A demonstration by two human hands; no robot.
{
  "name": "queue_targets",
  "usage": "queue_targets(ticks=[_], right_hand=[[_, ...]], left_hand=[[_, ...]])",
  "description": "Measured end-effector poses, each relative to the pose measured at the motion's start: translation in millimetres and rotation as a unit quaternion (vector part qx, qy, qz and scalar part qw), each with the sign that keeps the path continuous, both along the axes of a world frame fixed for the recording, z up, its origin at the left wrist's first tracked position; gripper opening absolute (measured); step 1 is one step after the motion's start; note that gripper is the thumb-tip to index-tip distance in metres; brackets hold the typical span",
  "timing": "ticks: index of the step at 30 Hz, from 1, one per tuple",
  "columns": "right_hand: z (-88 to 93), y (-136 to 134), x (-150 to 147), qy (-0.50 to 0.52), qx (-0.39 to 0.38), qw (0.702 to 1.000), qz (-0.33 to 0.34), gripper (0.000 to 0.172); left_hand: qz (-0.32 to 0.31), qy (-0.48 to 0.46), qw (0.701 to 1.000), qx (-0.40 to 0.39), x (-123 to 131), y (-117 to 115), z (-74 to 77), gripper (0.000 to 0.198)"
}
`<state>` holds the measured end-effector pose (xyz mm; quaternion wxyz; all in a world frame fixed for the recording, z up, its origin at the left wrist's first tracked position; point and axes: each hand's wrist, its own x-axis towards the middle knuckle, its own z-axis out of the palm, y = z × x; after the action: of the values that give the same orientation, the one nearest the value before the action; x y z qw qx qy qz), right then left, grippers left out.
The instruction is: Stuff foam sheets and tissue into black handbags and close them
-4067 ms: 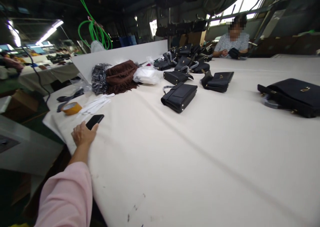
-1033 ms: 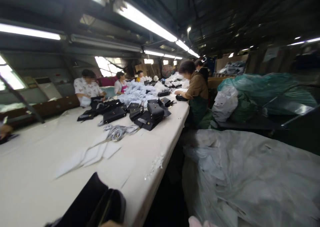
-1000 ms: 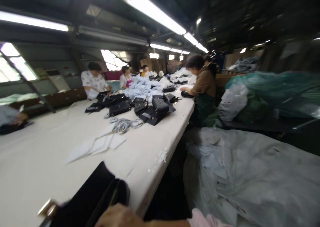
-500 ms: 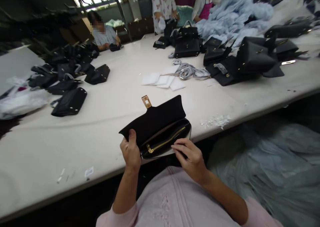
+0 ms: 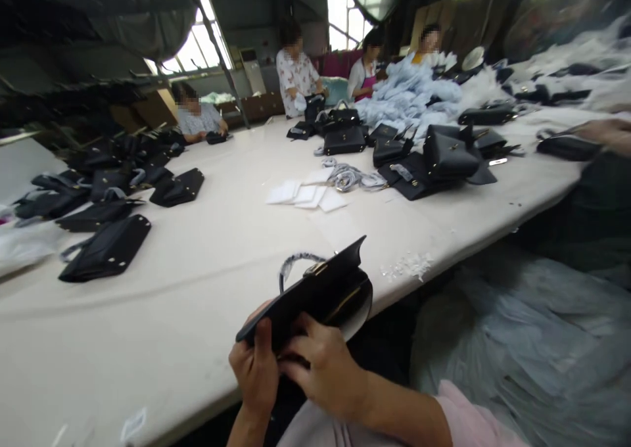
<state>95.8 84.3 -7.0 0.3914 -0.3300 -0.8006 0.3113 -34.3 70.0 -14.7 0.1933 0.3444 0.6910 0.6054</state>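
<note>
Over the near edge of a pale cloth-covered table (image 5: 207, 256), a black handbag (image 5: 320, 296) is held tilted, its flap (image 5: 290, 309) raised, a gold zip (image 5: 349, 304) showing in the dark mouth and a wrapped handle (image 5: 300, 258) arching behind. The gold clasp (image 5: 314, 267) shows nearly edge-on; shadow obscures the interior. The left hand (image 5: 256, 365) grips the flap's end, thumb on the near face, fingers closed behind it and largely hidden. The right hand (image 5: 328, 365) covers part of the opening, its fingers bent at the left end, tips out of sight; whether they pinch anything cannot be told. The right forearm slants in from a pink sleeve (image 5: 463, 417); the left rises steeply, cut off at the bottom of the view.
</note>
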Motion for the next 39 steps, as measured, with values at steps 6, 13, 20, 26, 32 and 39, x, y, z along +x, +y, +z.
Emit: queue_targets(ticks=[6, 13, 20, 26, 32, 39], right_hand=[[-32.4, 13, -6, 0.107, 0.125, 0.985, 0.040, 0.003], [-31.6, 24, -4, 0.134, 0.195, 0.972, 0.007, 0.016], [-6.8, 77, 60, 0.071, 0.188, 0.943, -0.266, 0.017], [-2.2, 86, 66, 0.010, 0.216, 0.954, -0.206, 0.028], [-10.1, 70, 46, -0.086, 0.223, 0.971, -0.014, 0.027], [-8.4, 76, 39, -0.156, 0.203, 0.967, 0.010, 0.028]], left_hand=[[0.041, -0.009, 0.993, -0.109, -12, 10, 0.5, 0.072], [0.050, 0.049, 0.990, -0.122, -29, 16, -9.1, 0.062], [0.149, 0.083, 0.984, -0.055, -38, 22, 6.3, 0.057], [0.042, 0.067, 0.997, -0.009, -52, 39, -1.7, 0.058], [-0.009, 0.003, 1.000, 0.010, -63, 48, 0.0, 0.053], [0.187, 0.142, 0.949, 0.212, -44, 32, 13.1, 0.041]])
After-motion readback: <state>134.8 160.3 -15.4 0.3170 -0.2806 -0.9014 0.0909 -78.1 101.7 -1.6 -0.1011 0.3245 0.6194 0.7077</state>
